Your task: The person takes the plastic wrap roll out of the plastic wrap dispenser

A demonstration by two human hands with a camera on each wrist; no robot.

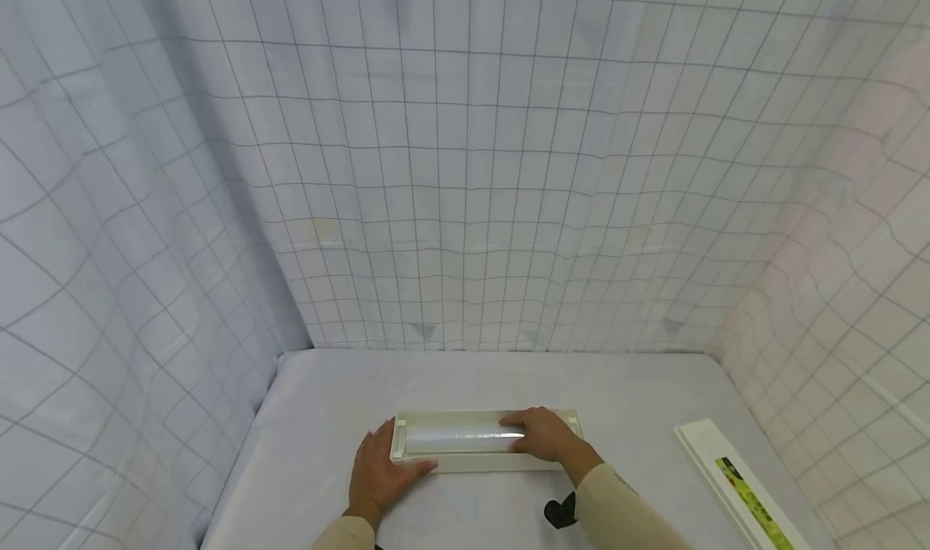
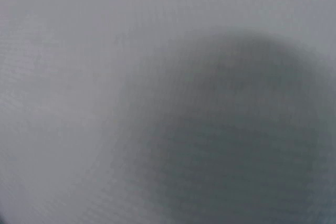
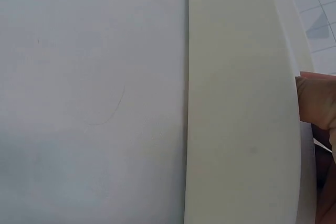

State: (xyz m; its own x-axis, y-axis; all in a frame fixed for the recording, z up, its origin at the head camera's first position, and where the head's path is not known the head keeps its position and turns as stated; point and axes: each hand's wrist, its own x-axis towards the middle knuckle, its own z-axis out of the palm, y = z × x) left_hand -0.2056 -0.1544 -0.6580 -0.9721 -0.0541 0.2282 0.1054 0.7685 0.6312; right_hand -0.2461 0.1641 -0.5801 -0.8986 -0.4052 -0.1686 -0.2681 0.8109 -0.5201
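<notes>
A long cream plastic box, uncovered on top, lies crosswise on the white table. Inside it sits a shiny roll of clear plastic film. My left hand holds the box's left end, fingers along the end wall and thumb at the front. At the right part, my right hand reaches in and grips the roll between thumb and fingers. The right wrist view has the box's front wall up close, with the right hand at its edge. Only a blurred pale surface with a dark shadow fills the left wrist view.
A long cream lid with a yellow-green label lies slanted on the table's right side. By the right sleeve is a small black object. White grid-patterned curtains enclose the table at the back and both sides.
</notes>
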